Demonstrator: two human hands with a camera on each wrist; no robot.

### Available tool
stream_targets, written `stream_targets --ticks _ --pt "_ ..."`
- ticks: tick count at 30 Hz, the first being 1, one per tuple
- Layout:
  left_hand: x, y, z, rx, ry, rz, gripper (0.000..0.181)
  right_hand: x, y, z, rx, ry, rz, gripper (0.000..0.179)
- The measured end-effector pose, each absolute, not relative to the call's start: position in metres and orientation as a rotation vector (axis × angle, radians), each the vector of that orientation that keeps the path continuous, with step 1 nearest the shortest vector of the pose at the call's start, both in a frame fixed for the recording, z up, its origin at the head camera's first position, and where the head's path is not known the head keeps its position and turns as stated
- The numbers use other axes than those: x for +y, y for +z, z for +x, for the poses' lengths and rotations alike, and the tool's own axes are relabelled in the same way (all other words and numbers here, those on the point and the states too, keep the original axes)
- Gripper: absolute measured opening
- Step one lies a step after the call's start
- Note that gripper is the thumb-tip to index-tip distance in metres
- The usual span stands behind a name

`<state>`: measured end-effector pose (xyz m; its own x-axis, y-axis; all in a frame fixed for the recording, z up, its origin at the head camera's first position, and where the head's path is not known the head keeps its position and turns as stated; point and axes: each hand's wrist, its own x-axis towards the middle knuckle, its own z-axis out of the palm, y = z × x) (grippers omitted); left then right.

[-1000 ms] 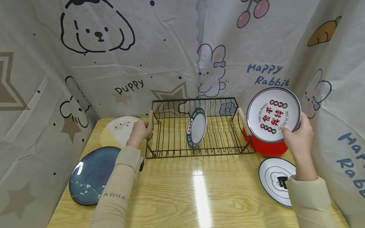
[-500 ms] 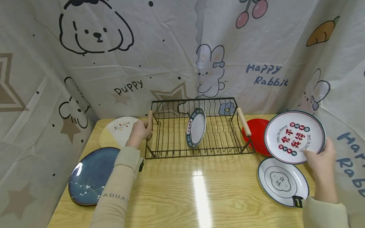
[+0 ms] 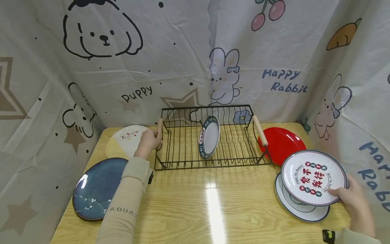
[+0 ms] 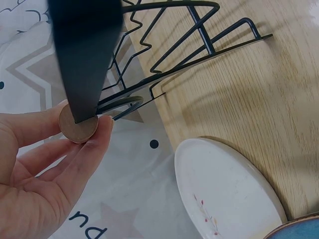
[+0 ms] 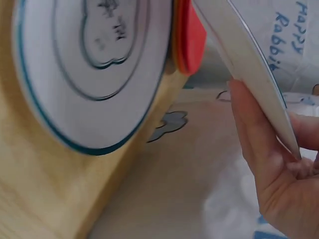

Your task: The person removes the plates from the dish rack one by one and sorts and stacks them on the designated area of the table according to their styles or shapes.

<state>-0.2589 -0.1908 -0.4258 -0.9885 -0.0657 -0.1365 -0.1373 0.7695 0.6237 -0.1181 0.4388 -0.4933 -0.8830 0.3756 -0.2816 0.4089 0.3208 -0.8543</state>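
My right hand (image 3: 354, 195) pinches the right rim of a white plate (image 3: 313, 178) with red characters, thumb on top and fingers beneath. In the head view this plate overlaps a second white plate (image 3: 304, 213) with a blue rim; the right wrist view shows a gap between the held plate (image 5: 249, 64) and the lower plate (image 5: 114, 119). My left hand (image 3: 147, 142) grips the wooden handle (image 4: 79, 128) at the left end of a black wire dish rack (image 3: 182, 166). One plate (image 3: 210, 137) with a dark patterned rim stands upright in the rack's middle.
Red plates (image 3: 281, 144) lie right of the rack, by its other wooden handle (image 3: 260, 130). On the left are a white and yellow plate (image 3: 117, 144) and a large blue plate (image 3: 97, 189). A printed curtain (image 3: 176, 40) encloses the wooden table (image 3: 179, 210) at the back and sides.
My right hand has carried the red-character plate rightward and then down, from over the red plates to over the blue-rimmed plate. My left hand keeps its place on the rack handle.
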Motion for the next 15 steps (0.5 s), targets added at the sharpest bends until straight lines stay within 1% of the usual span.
stream_targets --ticks 2,5,8,9,14,15 --pt "-0.191 -0.426 -0.259 2.853 1.021 -0.166 0.083 0.443 -0.499 -0.112 2.441 -1.7 0.723 0.069" --pt "-0.192 -0.426 -0.259 2.845 1.03 -0.168 0.079 0.44 -0.497 -0.102 2.335 -1.71 0.676 0.085" --pt "-0.191 -0.426 -0.258 2.839 1.031 -0.165 0.078 0.434 -0.494 -0.091 2.229 -1.749 0.699 0.085" --pt "-0.191 -0.426 -0.258 2.84 1.031 -0.167 0.078 0.434 -0.495 -0.089 2.224 -1.734 0.689 0.081" --pt "-0.191 -0.426 -0.259 2.835 1.054 -0.182 0.09 0.433 -0.503 -0.081 2.125 -1.784 0.689 0.075" --pt "-0.191 -0.426 -0.259 2.836 1.059 -0.181 0.09 0.434 -0.506 -0.08 2.098 -1.807 0.682 0.079"
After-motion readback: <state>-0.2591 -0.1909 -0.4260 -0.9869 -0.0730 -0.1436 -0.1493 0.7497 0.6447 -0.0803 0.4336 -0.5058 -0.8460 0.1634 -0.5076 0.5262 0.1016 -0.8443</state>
